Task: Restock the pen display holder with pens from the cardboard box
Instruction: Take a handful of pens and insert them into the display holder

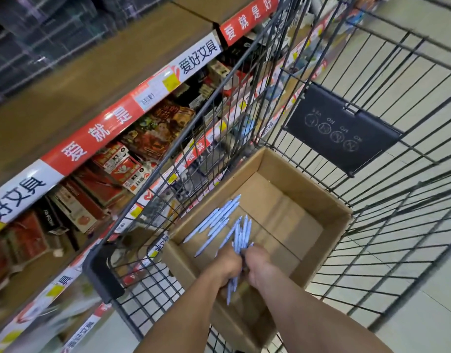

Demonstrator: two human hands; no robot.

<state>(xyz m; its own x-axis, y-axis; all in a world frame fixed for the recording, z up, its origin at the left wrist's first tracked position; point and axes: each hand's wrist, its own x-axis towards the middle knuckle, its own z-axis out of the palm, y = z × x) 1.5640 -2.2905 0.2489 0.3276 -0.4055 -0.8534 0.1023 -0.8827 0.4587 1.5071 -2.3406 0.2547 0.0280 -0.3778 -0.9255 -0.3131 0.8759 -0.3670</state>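
An open cardboard box (303, 189) sits inside a wire shopping cart. Several light blue pens (216, 216) lie loose on its floor at the left. Both my hands are down in the box, close together. My left hand (228, 266) is closed around a bundle of light blue pens (241, 235) that fans out above and below the fist. My right hand (258, 263) presses against the same bundle from the right, its fingers curled on it. The pen display holder is not in view.
The black wire cart (372, 225) surrounds the box, with a dark plastic flap (341, 131) on its far wall. Store shelves (92, 138) with red-and-white label strips and boxed stationery run along the left. Tiled floor lies to the right.
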